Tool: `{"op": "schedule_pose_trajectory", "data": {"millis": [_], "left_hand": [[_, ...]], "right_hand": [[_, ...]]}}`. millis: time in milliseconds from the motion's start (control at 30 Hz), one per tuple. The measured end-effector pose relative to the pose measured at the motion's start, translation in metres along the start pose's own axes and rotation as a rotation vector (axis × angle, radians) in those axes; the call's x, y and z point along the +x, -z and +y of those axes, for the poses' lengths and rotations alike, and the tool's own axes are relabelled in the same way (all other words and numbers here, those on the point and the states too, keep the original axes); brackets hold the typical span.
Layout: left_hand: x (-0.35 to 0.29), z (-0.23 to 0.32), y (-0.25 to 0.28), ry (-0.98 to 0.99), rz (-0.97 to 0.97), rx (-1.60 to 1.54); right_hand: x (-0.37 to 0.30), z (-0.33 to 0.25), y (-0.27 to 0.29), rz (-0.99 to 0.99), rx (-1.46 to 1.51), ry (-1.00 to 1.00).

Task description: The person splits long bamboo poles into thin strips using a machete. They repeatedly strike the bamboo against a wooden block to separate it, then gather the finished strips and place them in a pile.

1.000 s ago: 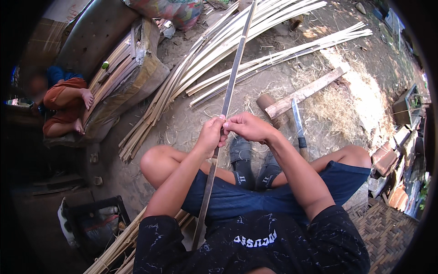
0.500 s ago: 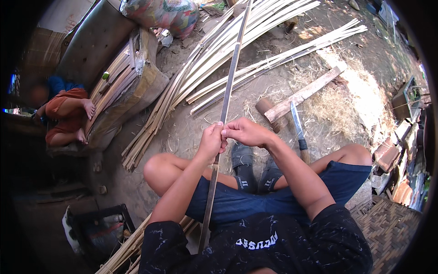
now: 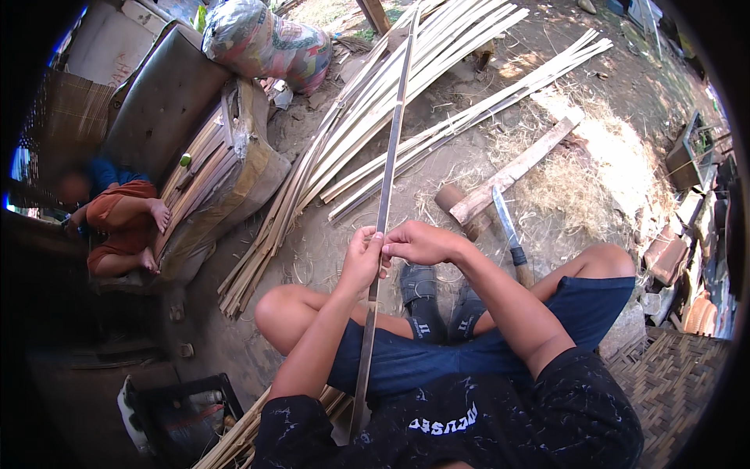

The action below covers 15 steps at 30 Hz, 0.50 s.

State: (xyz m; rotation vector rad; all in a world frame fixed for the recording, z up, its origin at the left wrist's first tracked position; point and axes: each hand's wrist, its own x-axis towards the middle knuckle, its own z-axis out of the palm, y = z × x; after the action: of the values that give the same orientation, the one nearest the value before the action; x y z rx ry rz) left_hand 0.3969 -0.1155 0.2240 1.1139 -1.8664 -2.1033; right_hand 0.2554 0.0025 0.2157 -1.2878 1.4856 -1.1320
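A long, narrow bamboo strip (image 3: 388, 172), dark-faced with pale node marks, runs from the far top of the view down past my lap. My left hand (image 3: 362, 262) is closed round it in front of my knees, thumb lying on its dark face. Close beside, my right hand (image 3: 418, 241) pinches the strip's right edge, fingertips almost touching the left thumb. Whatever lies between those fingertips is too small to make out. The strip's lower end (image 3: 361, 406) reaches my left side near the shirt.
Beyond my feet lie many pale bamboo strips (image 3: 351, 117). To the right are a wooden block (image 3: 516, 168), a knife (image 3: 508, 223) and fibre shavings (image 3: 578, 184). Another person (image 3: 121, 211) sits at left by a worn seat (image 3: 250, 172). More strips (image 3: 242, 434) lie at lower left.
The whole view has shifted a little, with the surroundings at left now lower. Both hands keep their hold on the bamboo strip, which stands slightly more upright in view.
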Motion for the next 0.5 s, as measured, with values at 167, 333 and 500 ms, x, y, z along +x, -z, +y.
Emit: {"op": "schedule_pose_trajectory", "data": {"millis": [167,333,500], "left_hand": [[0.027,0.027,0.022,0.030,-0.149,0.159],[0.095,0.059,0.011,-0.306,-0.093,0.591],[0.132,0.058,-0.009,-0.397,0.056,0.806]], "right_hand": [[-0.003,-0.016,-0.001,0.152,-0.366,0.114],[0.003,-0.006,-0.015,0.279,-0.290,0.296],[0.006,-0.006,-0.029,0.422,-0.155,0.194]]}}
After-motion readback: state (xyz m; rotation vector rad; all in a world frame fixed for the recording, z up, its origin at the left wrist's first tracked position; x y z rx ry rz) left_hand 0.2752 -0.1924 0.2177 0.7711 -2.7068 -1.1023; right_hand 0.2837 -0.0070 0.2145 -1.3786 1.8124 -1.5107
